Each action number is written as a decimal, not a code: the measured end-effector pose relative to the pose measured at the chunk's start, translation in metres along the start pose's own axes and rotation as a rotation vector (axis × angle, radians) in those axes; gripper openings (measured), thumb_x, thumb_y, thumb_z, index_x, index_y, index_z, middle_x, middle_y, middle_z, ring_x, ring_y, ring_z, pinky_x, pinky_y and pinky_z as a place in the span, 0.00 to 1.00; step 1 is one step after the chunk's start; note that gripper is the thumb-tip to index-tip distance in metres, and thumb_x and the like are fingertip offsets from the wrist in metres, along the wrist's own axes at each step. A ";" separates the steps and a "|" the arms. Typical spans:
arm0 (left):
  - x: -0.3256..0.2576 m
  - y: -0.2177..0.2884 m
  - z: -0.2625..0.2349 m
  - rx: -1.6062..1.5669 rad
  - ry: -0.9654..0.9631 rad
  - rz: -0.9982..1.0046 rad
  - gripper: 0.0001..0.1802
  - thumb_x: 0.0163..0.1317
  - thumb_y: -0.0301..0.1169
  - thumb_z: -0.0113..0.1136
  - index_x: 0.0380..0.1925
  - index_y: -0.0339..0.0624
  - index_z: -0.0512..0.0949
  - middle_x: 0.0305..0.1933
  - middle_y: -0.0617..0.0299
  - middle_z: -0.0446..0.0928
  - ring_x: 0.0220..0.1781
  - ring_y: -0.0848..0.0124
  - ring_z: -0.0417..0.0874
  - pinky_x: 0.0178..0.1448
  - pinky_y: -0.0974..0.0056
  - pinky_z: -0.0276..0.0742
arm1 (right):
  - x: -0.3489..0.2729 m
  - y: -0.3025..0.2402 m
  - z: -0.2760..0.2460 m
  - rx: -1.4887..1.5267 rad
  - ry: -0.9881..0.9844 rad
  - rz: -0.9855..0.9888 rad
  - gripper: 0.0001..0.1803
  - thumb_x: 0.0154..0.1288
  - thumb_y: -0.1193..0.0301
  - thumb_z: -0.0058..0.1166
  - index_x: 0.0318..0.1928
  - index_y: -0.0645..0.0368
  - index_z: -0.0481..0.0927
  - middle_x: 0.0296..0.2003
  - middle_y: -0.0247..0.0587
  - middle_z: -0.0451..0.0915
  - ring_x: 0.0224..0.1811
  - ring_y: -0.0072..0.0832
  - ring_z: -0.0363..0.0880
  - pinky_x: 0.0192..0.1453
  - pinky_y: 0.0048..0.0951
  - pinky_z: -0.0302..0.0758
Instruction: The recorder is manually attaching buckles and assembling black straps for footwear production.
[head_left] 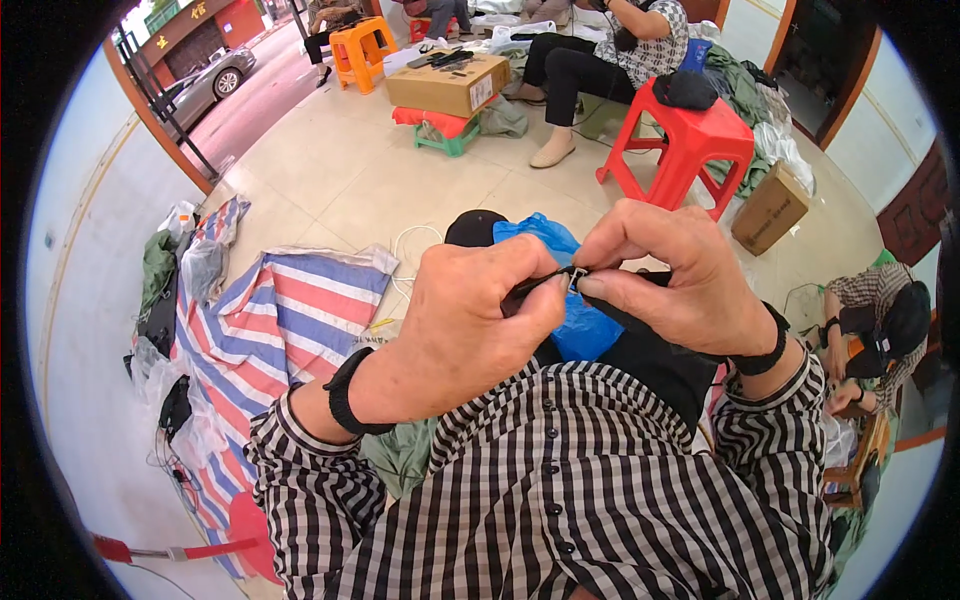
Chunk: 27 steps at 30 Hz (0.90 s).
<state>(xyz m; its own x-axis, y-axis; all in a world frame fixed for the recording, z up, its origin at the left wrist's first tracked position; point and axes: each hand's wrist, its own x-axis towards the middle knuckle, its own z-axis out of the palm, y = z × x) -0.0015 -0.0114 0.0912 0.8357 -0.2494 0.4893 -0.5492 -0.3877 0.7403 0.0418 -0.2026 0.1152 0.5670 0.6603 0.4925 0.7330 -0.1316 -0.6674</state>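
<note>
Both hands, left hand (470, 320) and right hand (670, 275), pinch a black strap's buckle (577, 279).

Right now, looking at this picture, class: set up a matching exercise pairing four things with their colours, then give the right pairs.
Things:
1. stool
2. bag
3. box
4. strap

Colours:
A. brown
B. black
C. red
D. blue

Pairs: 1-C, 2-D, 3-A, 4-B. The left hand and right hand pinch the strap's small buckle.
</note>
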 end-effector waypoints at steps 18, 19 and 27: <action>0.001 -0.005 0.017 -0.098 -0.103 -0.077 0.07 0.60 0.22 0.52 0.38 0.31 0.73 0.26 0.57 0.80 0.25 0.73 0.82 0.30 0.71 0.77 | -0.012 0.007 0.000 -0.523 0.012 -0.192 0.13 0.48 0.81 0.58 0.36 0.61 0.74 0.25 0.40 0.76 0.27 0.36 0.77 0.29 0.31 0.70; -0.001 -0.004 0.017 0.037 -0.076 0.012 0.08 0.60 0.21 0.52 0.39 0.30 0.74 0.27 0.56 0.81 0.27 0.73 0.83 0.32 0.72 0.78 | -0.013 0.007 0.000 -0.492 0.067 -0.191 0.14 0.48 0.80 0.59 0.38 0.61 0.75 0.25 0.40 0.76 0.28 0.36 0.77 0.30 0.31 0.71; -0.002 -0.011 0.026 0.281 0.150 0.376 0.11 0.54 0.19 0.57 0.40 0.31 0.75 0.22 0.57 0.79 0.21 0.70 0.82 0.24 0.71 0.73 | -0.013 0.016 -0.004 -0.545 0.066 -0.328 0.17 0.41 0.79 0.62 0.36 0.63 0.76 0.27 0.41 0.76 0.27 0.36 0.75 0.31 0.31 0.72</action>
<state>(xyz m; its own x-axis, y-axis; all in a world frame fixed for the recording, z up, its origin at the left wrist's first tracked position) 0.0033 -0.0296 0.0699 0.5586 -0.2954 0.7750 -0.7726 -0.5253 0.3566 0.0478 -0.2157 0.1001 0.2898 0.6852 0.6682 0.9485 -0.2992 -0.1046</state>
